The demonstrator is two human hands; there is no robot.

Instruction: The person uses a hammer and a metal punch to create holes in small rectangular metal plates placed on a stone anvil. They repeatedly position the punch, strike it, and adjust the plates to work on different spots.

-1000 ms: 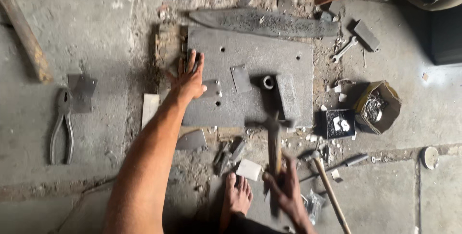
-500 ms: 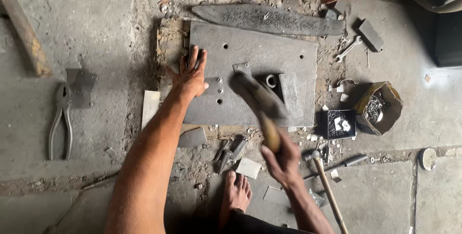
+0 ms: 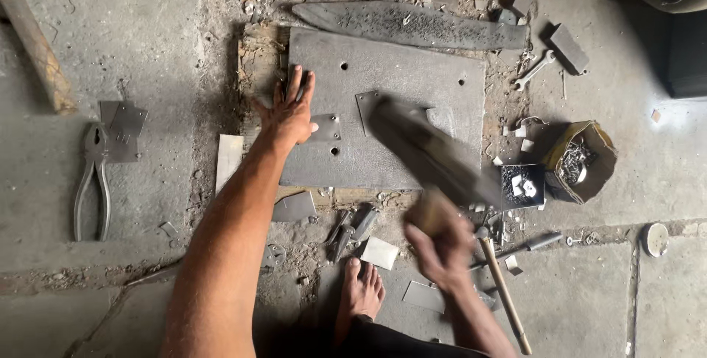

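Steel plate [image 3: 401, 100] under splayed left hand [image 3: 289, 115]; right hand [image 3: 442, 244] swings hammer [image 3: 427, 155].

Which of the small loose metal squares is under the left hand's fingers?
The small square plate lying on the big grey plate, touched by the left hand. The other loose squares lie off the plate on the floor, none touched.

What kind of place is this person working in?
Probably a small metalworking shop, with the work done on the floor. A thick steel plate with drilled holes lies on the concrete, the right hand swings a hammer over it, and pliers and a spanner lie about.
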